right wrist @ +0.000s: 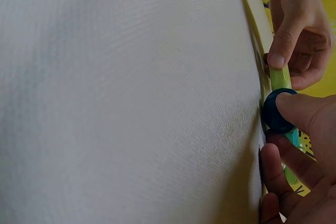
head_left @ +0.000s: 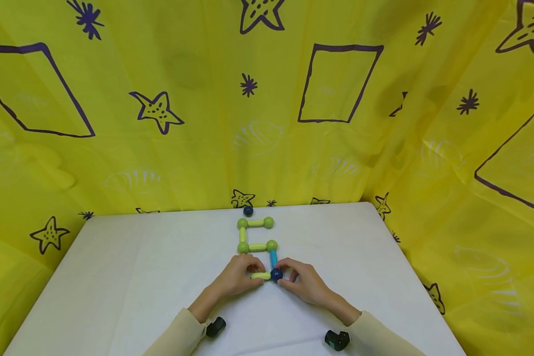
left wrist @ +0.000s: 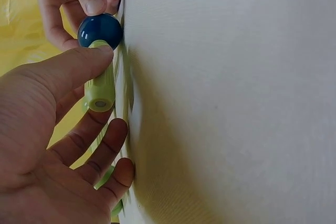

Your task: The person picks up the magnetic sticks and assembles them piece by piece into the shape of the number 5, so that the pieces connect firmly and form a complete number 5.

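Observation:
Between thumb and fingers, my left hand (head_left: 239,275) pinches a light green ribbed rod (head_left: 261,276); a small metal disc shows in its near end in the left wrist view. My right hand (head_left: 306,283) pinches a dark blue ball (head_left: 276,275) at the rod's other end, and rod and ball meet. From that ball a light blue rod (head_left: 273,258) runs up to a green ball (head_left: 272,245). Beyond it, green rods (head_left: 257,247) and more green balls (head_left: 243,246) continue the chain in an S-like shape on the table.
A second dark blue ball (head_left: 248,211) lies apart near the far edge of the white table (head_left: 151,267). Yellow curtains (head_left: 196,148) with drawn stars and fish stand behind and at the sides. Black wrist devices (head_left: 337,340) sit under both sleeves.

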`<state>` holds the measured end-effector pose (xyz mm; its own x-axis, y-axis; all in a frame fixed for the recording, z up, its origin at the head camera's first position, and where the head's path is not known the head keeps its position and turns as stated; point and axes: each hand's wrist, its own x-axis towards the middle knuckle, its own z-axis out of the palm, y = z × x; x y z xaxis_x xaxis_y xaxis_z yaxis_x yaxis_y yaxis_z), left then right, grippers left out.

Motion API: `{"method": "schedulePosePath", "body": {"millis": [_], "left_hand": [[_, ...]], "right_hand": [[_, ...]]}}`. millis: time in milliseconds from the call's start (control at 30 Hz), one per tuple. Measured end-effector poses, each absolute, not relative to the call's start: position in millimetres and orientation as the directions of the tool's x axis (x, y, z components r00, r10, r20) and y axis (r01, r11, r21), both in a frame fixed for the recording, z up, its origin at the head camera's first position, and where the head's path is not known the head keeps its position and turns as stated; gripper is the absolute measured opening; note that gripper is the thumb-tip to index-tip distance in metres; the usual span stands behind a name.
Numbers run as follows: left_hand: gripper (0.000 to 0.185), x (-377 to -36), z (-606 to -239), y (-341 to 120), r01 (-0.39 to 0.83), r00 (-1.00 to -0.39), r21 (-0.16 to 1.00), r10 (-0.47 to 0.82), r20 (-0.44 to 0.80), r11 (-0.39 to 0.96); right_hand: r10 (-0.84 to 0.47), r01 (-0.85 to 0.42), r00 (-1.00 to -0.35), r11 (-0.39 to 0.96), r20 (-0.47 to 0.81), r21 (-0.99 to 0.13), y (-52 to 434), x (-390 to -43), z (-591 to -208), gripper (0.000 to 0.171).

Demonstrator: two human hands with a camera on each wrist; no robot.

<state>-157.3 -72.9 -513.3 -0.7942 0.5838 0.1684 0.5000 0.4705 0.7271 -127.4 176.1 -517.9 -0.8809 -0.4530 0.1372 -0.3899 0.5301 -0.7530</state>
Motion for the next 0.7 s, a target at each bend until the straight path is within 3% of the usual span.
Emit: {"method": "schedulePosePath", "body": {"millis": [467,700], "left_hand": [[0.017,-157.0,-509.6,-75.0,0.501,-0.793,0.711,0.59,0.149,0.493],[0.03,-163.0,-497.0,-81.0,0.502,-0.811,0.696,0.559,0.172,0.514]], "right_hand": [[-0.453,-0.388,-0.882,0.534,0.132,-0.751,176.3,-127.6,-516.9,0.031],[-0.468,-0.394,-0.875,0.532,0.128,-0.749,177.1,-128.0,-515.5,0.031]]}}
